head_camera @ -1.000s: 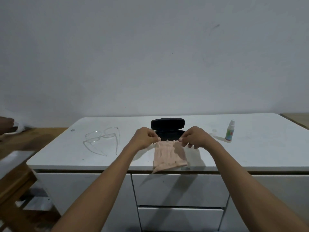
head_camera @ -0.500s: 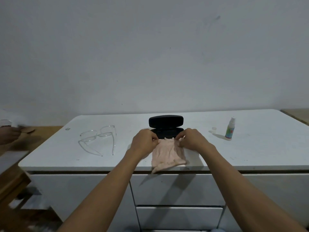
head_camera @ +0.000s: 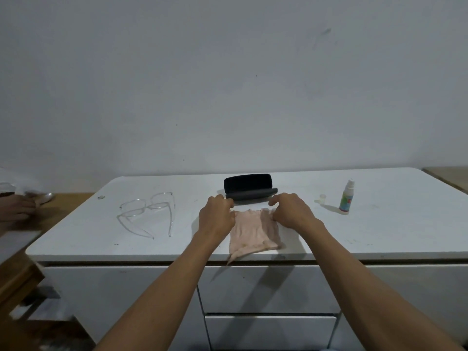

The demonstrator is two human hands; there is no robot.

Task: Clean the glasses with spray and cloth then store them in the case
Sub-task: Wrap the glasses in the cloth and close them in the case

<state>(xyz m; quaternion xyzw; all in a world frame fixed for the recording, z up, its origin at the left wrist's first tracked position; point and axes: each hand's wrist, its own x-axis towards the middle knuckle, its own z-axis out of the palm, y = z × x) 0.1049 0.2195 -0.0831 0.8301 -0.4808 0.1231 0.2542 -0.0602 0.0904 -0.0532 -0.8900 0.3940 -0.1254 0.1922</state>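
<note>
A pale pink cloth (head_camera: 254, 231) lies flat near the front edge of the white cabinet top (head_camera: 379, 224). My left hand (head_camera: 216, 216) grips its far left corner and my right hand (head_camera: 291, 211) its far right corner, both pressed down on the surface. Just behind them stands a black glasses case (head_camera: 249, 189), open with its lid raised. Clear-framed glasses (head_camera: 149, 211) rest to the left with temples unfolded. A small white spray bottle (head_camera: 347, 197) stands upright at the right, its cap (head_camera: 322, 198) off beside it.
One cloth corner hangs over the cabinet's front edge above the drawers (head_camera: 268, 287). Another person's hand (head_camera: 15, 207) is at the far left over a wooden table (head_camera: 63, 206). A wall rises behind the cabinet.
Both hands have lowered the cloth from a lifted hold until it lies flat on the cabinet top. The hand at the far left has shifted.
</note>
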